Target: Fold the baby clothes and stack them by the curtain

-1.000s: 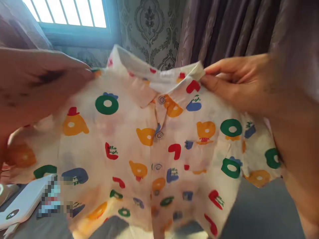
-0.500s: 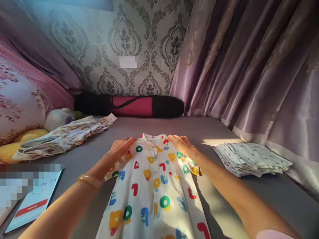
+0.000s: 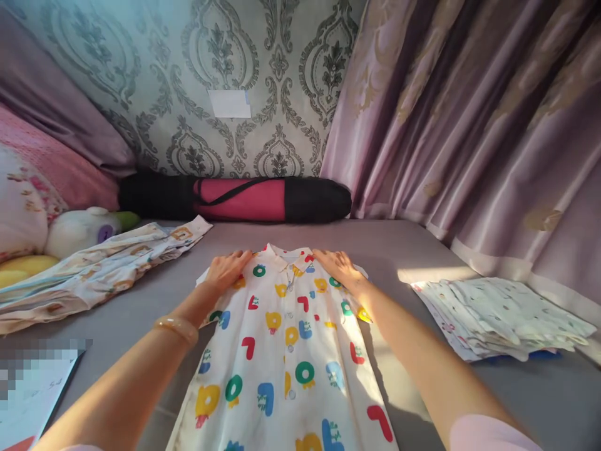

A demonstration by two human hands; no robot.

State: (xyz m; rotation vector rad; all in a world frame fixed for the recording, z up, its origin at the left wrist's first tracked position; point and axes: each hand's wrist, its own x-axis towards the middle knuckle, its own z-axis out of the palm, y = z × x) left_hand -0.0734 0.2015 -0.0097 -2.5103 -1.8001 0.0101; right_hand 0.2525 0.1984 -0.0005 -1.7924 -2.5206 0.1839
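Spread front up on the sheet [image 3: 399,241], in front of the long bag [image 3: 239,200]: printed shirt [image 3: 277,351], pointing collar-first at the long bag, lengthwise roughly square to it. Resting palm-down over the shoulders, left hand [image 3: 228,269] and right hand [image 3: 338,269]; cannot tell whether pinching cloth. Right and nearer than the long bag, folded clothes [image 3: 507,316].

Shirt [image 3: 300,338] flat before me, front up, on grey sheet [image 3: 408,241]. White, printed with red, blue, yellow, green shapes. Collar [image 3: 282,258] at far end, buttons down middle, short sleeves out to sides, body widening toward me, bottom edge out of my view. Soft creases, sunlit patches.
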